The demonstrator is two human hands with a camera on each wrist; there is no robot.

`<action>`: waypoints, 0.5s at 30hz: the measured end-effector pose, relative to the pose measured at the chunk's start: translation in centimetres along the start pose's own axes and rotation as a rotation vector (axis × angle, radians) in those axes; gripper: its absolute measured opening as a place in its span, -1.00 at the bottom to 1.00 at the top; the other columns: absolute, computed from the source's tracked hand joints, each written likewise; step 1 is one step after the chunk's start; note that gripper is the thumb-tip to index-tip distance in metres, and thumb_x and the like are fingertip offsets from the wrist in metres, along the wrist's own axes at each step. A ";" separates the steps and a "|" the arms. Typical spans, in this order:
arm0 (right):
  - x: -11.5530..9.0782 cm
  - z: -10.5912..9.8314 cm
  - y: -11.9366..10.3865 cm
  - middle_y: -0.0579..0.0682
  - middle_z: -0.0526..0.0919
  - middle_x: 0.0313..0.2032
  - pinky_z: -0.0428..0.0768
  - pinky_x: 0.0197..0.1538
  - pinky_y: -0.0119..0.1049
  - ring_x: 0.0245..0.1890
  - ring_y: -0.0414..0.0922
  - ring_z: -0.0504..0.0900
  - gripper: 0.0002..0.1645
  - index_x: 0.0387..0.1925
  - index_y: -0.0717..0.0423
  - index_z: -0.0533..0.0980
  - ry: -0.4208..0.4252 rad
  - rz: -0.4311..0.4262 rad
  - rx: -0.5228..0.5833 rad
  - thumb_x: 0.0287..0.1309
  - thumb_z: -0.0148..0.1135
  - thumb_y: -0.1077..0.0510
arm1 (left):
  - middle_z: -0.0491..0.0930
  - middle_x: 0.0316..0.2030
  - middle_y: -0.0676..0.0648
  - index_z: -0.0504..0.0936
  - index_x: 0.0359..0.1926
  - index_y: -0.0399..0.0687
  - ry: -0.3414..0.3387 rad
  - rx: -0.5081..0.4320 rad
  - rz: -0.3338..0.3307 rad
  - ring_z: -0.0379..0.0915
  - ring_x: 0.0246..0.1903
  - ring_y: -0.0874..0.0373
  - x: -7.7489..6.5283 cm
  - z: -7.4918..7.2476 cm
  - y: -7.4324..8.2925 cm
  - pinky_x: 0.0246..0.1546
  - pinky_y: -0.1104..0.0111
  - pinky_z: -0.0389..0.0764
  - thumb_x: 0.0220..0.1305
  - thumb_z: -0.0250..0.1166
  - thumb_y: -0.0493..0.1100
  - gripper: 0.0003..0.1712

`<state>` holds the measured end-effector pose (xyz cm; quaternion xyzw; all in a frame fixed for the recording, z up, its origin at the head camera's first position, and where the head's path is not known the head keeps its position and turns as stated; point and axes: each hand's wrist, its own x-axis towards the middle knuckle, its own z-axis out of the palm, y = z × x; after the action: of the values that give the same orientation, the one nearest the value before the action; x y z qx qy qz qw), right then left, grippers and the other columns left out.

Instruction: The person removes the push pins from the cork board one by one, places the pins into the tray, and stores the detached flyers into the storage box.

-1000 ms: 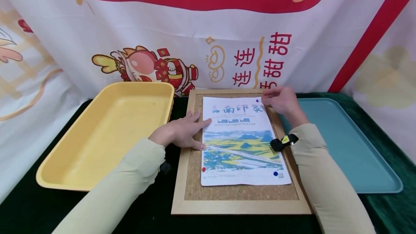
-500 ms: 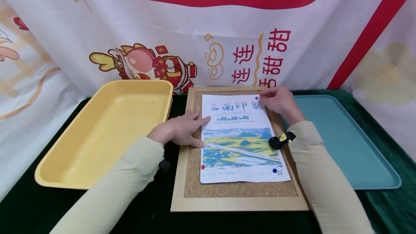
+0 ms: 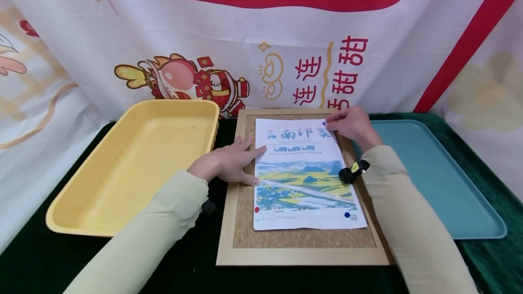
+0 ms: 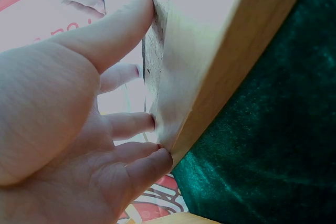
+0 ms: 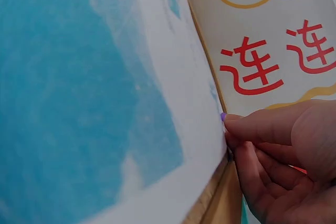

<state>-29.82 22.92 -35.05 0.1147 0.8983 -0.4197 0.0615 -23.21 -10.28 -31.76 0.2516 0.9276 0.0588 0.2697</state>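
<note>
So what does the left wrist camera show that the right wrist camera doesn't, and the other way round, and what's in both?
Only the left wrist view shows the left hand, with its fingertips at the board's edge, and the dark green cloth.

Only the right wrist view shows the purple pin at the thumb tip of the right hand, and the blue print on the paper.

Both show the right hand, small at the top left in the left wrist view, the wooden frame and the backdrop with red printing.

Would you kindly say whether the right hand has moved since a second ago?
Yes, slightly left: against the corkboard, the right hand has come in to the purple pin.
</note>
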 end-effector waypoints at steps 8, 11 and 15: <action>0.3 0.2 -0.4 0.20 0.56 0.28 0.48 0.24 0.02 0.23 0.12 0.42 -0.67 0.10 0.10 0.75 0.023 -0.025 -0.038 0.41 0.40 0.06 | -0.45 0.73 -0.21 -0.11 0.75 0.24 -0.001 -0.005 0.010 -0.55 0.71 -0.28 -0.1 0.0 0.0 0.67 -0.20 -0.10 0.50 0.31 0.19 0.05; 0.6 0.2 -0.3 0.20 0.57 0.30 0.47 0.27 0.05 0.25 0.12 0.43 -0.66 0.10 0.10 0.75 0.025 -0.022 -0.030 0.40 0.41 0.03 | -0.45 0.73 -0.21 -0.12 0.75 0.25 -0.003 -0.003 0.007 -0.55 0.71 -0.28 -0.1 0.0 0.1 0.67 -0.20 -0.10 0.50 0.31 0.20 0.05; 1.0 0.2 -0.3 0.19 0.57 0.31 0.45 0.33 0.08 0.28 0.12 0.44 -0.65 0.10 0.09 0.76 0.028 -0.008 -0.014 0.40 0.41 0.01 | -0.46 0.73 -0.20 -0.11 0.75 0.26 -0.003 -0.003 0.005 -0.55 0.71 -0.28 -0.2 0.0 0.1 0.67 -0.20 -0.10 0.50 0.31 0.20 0.05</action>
<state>-30.83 22.72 -35.19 0.1166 0.9024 -0.4120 0.0484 -23.07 -10.31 -31.62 0.2535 0.9266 0.0605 0.2711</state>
